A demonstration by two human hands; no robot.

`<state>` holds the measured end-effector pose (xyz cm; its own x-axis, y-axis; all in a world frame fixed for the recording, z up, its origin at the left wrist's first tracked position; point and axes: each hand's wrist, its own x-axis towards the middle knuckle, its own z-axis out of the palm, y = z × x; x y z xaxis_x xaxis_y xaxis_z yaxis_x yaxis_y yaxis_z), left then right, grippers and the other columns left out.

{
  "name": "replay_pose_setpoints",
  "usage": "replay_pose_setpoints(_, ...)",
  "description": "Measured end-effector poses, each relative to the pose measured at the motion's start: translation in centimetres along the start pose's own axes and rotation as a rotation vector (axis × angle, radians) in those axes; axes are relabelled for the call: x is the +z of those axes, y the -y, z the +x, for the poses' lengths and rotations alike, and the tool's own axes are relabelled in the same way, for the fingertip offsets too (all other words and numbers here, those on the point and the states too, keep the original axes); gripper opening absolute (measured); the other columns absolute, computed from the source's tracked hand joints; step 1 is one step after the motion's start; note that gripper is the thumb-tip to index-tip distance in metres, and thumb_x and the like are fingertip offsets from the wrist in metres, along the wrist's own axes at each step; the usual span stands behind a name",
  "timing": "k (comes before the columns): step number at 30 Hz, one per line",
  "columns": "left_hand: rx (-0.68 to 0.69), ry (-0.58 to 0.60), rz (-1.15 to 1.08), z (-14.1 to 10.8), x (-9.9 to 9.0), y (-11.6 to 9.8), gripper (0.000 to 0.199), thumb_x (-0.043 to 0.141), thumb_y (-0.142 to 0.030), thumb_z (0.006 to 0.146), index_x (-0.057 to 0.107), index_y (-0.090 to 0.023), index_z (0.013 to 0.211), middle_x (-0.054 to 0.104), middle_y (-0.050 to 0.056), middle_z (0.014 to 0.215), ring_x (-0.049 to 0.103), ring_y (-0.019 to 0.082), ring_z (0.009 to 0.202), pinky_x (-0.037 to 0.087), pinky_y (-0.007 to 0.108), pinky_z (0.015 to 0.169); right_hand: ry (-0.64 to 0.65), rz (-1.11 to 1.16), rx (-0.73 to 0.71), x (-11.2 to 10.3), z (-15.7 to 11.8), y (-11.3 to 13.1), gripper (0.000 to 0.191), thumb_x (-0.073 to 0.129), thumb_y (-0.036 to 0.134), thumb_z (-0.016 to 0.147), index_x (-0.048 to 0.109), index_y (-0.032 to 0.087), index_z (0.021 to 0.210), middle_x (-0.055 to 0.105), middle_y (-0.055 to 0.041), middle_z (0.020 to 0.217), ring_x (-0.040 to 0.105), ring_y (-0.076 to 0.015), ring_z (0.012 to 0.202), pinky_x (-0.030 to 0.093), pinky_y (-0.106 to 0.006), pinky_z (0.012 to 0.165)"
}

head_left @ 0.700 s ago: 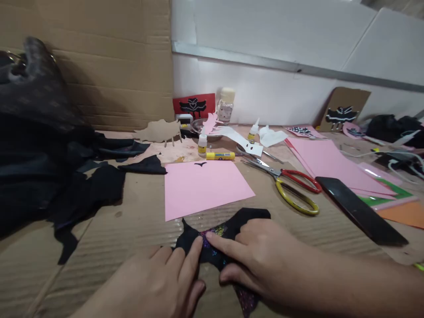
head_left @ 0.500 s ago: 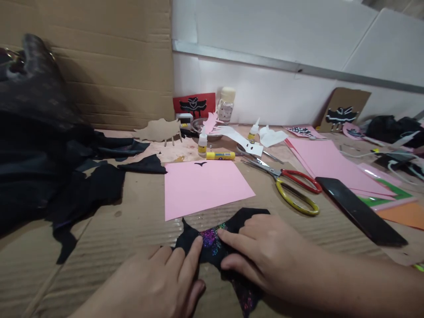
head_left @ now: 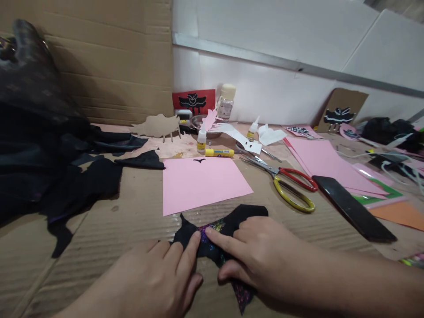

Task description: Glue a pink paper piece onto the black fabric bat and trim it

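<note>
A black fabric scrap [head_left: 209, 252] with an irregular outline and a patch of multicoloured glitter lies on the cardboard in front of me. My left hand [head_left: 155, 274] rests on its left part, the index fingertip pressing at the edge of the glitter. From the right, my right hand [head_left: 255, 247] lies over the scrap, its index finger stretched onto the glitter and its thumb lower down. The two index fingertips almost meet. Just beyond the scrap is a pink paper sheet [head_left: 202, 190] with a small black cutout [head_left: 199, 160] near its top edge.
Scissors [head_left: 278, 172] with red and yellow handles lie right of the sheet, beside a black phone [head_left: 351, 205] and pink papers [head_left: 318, 159]. Behind stand a glue stick [head_left: 219, 153] and small glue bottles [head_left: 201, 142]. Black fabric [head_left: 92, 181] is heaped at left.
My right index fingertip has slid left across the glitter toward my left index finger. My left hand stays on the scrap. The whole view has shifted slightly.
</note>
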<state>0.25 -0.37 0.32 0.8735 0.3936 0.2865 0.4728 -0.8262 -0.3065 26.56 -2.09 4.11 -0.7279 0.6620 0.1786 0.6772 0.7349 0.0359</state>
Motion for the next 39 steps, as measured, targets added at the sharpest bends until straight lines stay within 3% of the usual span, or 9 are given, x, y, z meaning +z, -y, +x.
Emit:
replay_pose_setpoints(5, 0.026, 0.008, 0.062, 0.4, -0.4, -0.1, 0.043, 0.042, -0.024, 0.106, 0.078, -0.011, 0.126, 0.075, 0.005, 0.072, 0.066, 0.021, 0.056, 0.049, 0.034, 0.053, -0.005, 0.036, 0.091, -0.5, 0.1, 0.0, 0.045, 0.058, 0.051, 0.110, 0.078, 0.014, 0.124, 0.075, -0.0058, 0.071, 0.067, -0.0191, 0.061, 0.035, -0.033, 0.059)
replay_pose_setpoints(10, 0.036, 0.033, 0.067, 0.8, -0.8, -0.2, 0.041, 0.047, -0.024, 0.104, 0.079, -0.011, 0.125, 0.076, 0.006, 0.073, 0.067, 0.021, 0.056, 0.050, 0.033, 0.052, 0.039, -0.012, -0.009, -0.1, 0.0, 0.3, 0.059, 0.053, 0.057, 0.110, 0.065, 0.012, 0.146, 0.075, -0.0046, 0.069, 0.064, -0.0193, 0.055, 0.028, -0.034, 0.054)
replay_pose_setpoints(13, 0.017, 0.032, 0.043, 0.9, -1.0, -0.2, 0.042, 0.045, -0.023, 0.105, 0.078, -0.011, 0.127, 0.077, 0.007, 0.074, 0.068, 0.021, 0.058, 0.050, 0.033, 0.054, 0.040, -0.020, 0.031, -0.4, 0.0, 0.3, 0.051, 0.057, 0.051, 0.110, 0.072, 0.010, 0.136, 0.076, -0.0063, 0.069, 0.066, -0.0206, 0.056, 0.031, -0.034, 0.055)
replay_pose_setpoints(17, 0.003, 0.033, 0.034, 0.8, -0.9, -0.1, 0.042, 0.044, -0.024, 0.106, 0.078, -0.011, 0.127, 0.076, 0.006, 0.073, 0.068, 0.021, 0.058, 0.050, 0.033, 0.054, -0.048, 0.011, 0.080, -0.9, 0.2, 0.0, 0.040, 0.056, 0.044, 0.111, 0.079, 0.012, 0.118, 0.075, -0.0057, 0.068, 0.066, -0.0201, 0.057, 0.034, -0.035, 0.058)
replay_pose_setpoints(22, 0.025, 0.059, 0.050, 0.6, -0.7, 0.0, 0.039, 0.051, -0.026, 0.105, 0.077, -0.012, 0.129, 0.077, 0.005, 0.074, 0.069, 0.021, 0.058, 0.050, 0.033, 0.053, -0.043, 0.067, -0.021, 0.0, 0.0, -0.1, 0.060, 0.056, 0.059, 0.108, 0.066, 0.013, 0.146, 0.075, -0.0032, 0.069, 0.064, -0.0200, 0.055, 0.030, -0.035, 0.055)
replay_pose_setpoints(24, 0.023, 0.080, 0.055, 0.8, -0.7, 0.0, 0.038, 0.053, -0.026, 0.104, 0.077, -0.011, 0.129, 0.078, 0.005, 0.076, 0.069, 0.022, 0.058, 0.052, 0.034, 0.052, -0.018, 0.055, -0.024, 0.1, 0.0, 0.0, 0.062, 0.055, 0.061, 0.108, 0.069, 0.011, 0.142, 0.074, -0.0043, 0.067, 0.064, -0.0205, 0.054, 0.030, -0.035, 0.055)
replay_pose_setpoints(28, 0.032, 0.074, 0.049, 0.9, -0.7, -0.1, 0.038, 0.052, -0.025, 0.103, 0.077, -0.010, 0.128, 0.078, 0.005, 0.075, 0.069, 0.022, 0.057, 0.053, 0.036, 0.051, -0.032, 0.068, 0.051, -0.7, 0.3, 0.0, 0.046, 0.062, 0.052, 0.107, 0.080, 0.011, 0.120, 0.075, -0.0055, 0.068, 0.066, -0.0204, 0.058, 0.034, -0.034, 0.058)
replay_pose_setpoints(34, 0.071, 0.036, 0.070, 0.8, -0.8, -0.1, 0.039, 0.048, -0.021, 0.103, 0.078, -0.008, 0.124, 0.077, 0.007, 0.073, 0.068, 0.022, 0.054, 0.051, 0.036, 0.049, -0.030, 0.032, -0.002, -0.1, 0.3, 0.0, 0.059, 0.065, 0.059, 0.103, 0.071, 0.015, 0.141, 0.075, -0.0031, 0.067, 0.063, -0.0206, 0.053, 0.029, -0.035, 0.056)
replay_pose_setpoints(39, 0.033, 0.037, 0.037, 0.9, -1.1, 0.0, 0.044, 0.041, -0.018, 0.104, 0.080, -0.010, 0.122, 0.073, 0.006, 0.069, 0.068, 0.022, 0.053, 0.052, 0.036, 0.048, -0.063, -0.030, 0.025, 0.1, 0.1, -0.1, 0.051, 0.063, 0.055, 0.106, 0.078, 0.009, 0.123, 0.073, -0.0046, 0.065, 0.065, -0.0211, 0.055, 0.032, -0.036, 0.058)
